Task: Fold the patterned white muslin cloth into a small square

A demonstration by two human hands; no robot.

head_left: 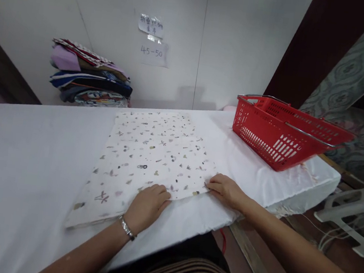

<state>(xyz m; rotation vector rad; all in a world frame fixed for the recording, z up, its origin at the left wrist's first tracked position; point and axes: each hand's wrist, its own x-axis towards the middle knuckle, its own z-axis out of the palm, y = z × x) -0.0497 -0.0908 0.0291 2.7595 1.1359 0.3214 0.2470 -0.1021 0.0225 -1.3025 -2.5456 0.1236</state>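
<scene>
Across the centre of the frame, the cloth (158,153) lies nearly flat on the white surface (31,157), and we have both hands at its near edge. Our left hand (148,206), at the lower middle, bends its fingers over that edge; we cannot tell whether the thumb grips from beneath. Our right hand (224,189), farther right, seems to pinch the near right corner between thumb and fingers. To keep things neat, we should hold the edge lightly taut between the two and line up its layers without dragging them. At the lower left, the other near corner lies untouched and shows stacked layers, so we ought to watch it for skew. Such thin fabric probably wrinkles easily; smoothing beats tugging. The basket (269,132) at right stands apart, while the pile (91,77) at upper left sits near the far corner.
</scene>
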